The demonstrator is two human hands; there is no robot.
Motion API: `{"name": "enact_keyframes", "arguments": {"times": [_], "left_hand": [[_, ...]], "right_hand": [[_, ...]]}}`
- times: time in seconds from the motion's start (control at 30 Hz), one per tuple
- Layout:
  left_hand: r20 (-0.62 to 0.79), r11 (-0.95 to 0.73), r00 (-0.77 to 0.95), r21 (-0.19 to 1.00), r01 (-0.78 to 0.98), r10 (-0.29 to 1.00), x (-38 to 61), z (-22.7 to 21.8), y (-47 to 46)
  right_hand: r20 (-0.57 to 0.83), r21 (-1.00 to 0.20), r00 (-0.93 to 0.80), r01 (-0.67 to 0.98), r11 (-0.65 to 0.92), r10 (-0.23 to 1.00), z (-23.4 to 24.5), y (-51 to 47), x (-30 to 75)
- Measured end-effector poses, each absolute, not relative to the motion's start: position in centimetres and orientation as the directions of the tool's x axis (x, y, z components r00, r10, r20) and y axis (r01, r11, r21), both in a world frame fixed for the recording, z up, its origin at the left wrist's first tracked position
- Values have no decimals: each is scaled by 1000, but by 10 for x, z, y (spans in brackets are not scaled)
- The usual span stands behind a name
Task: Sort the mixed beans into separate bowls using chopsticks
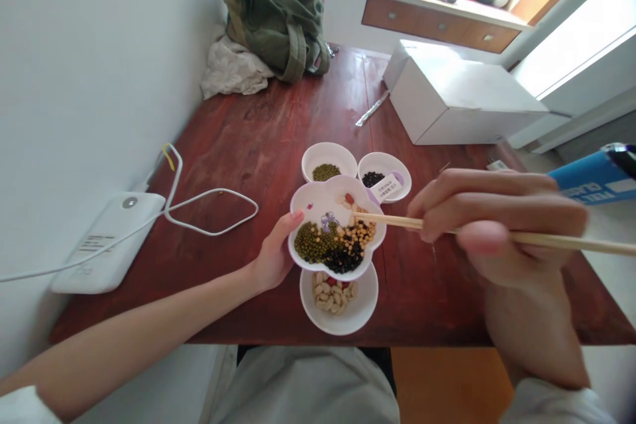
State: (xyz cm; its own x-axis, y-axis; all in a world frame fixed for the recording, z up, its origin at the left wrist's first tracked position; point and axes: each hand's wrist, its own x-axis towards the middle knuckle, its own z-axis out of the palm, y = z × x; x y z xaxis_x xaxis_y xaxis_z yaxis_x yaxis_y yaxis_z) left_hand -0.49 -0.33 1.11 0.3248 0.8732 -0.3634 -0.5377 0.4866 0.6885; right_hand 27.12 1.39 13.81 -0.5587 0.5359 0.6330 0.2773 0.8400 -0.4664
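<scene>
My left hand [275, 248] grips the left rim of a white flower-shaped bowl [311, 197], thumb on top, held above the other bowls. In it lie green mung beans [311, 244], black beans [344, 257], yellow soybeans [362, 233] and a few reddish and pale pieces. My right hand [489, 225] is closed around wooden chopsticks [392, 220], whose tips reach inside this bowl near its right side. Below it a white bowl [342, 326] contains pale seeds and some red ones. Behind stand a bowl [318, 154] of green beans and a bowl [400, 165] of black beans.
A white box [467, 96] stands at the back right, with a silvery strip [371, 110] beside it. An olive bag [273, 16] lies at the back left on pale cloth [236, 66]. A white power bank [109, 242] with a cable [213, 192] lies at left.
</scene>
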Motion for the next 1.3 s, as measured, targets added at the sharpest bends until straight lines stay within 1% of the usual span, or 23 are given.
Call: {"name": "enact_keyframes", "arguments": {"times": [0.13, 0.23, 0.37, 0.43, 0.57, 0.63, 0.83, 0.97, 1.13, 1.2, 1.3], "left_hand": [[-333, 483, 355, 680, -551, 873, -6, 9, -3], [-317, 482, 372, 680, -552, 873, -5, 10, -3], [-303, 464, 361, 691, -555, 882, -4, 11, -2], [-301, 460, 357, 692, -557, 884, -4, 11, -2], [-309, 466, 356, 691, -553, 882, -4, 11, -2], [-305, 467, 363, 691, -552, 881, -4, 11, -2], [-294, 476, 386, 673, -565, 874, -5, 8, -2], [-286, 455, 364, 678, -577, 887, -5, 8, -3], [-301, 470, 367, 656, -591, 880, -4, 9, -3], [-309, 477, 368, 654, -587, 877, -4, 9, -3], [-305, 469, 363, 666, -580, 881, -5, 9, -3]], "right_hand": [[574, -395, -647, 318, 862, 502, 134, 18, 258], [542, -386, -665, 347, 855, 514, 129, 22, 260], [566, -322, -653, 388, 864, 504, 125, 25, 258], [559, -348, -634, 406, 845, 535, 124, 26, 254], [592, -473, -541, 367, 801, 597, 121, 26, 246], [601, -496, -505, 372, 784, 620, 119, 27, 244], [582, -486, -507, 411, 772, 636, 121, 26, 245], [552, -483, -526, 430, 763, 647, 127, 21, 244], [532, -445, -552, 464, 766, 642, 125, 22, 242], [544, -440, -554, 452, 776, 631, 122, 24, 243], [603, -482, -494, 400, 779, 627, 120, 23, 246]]}}
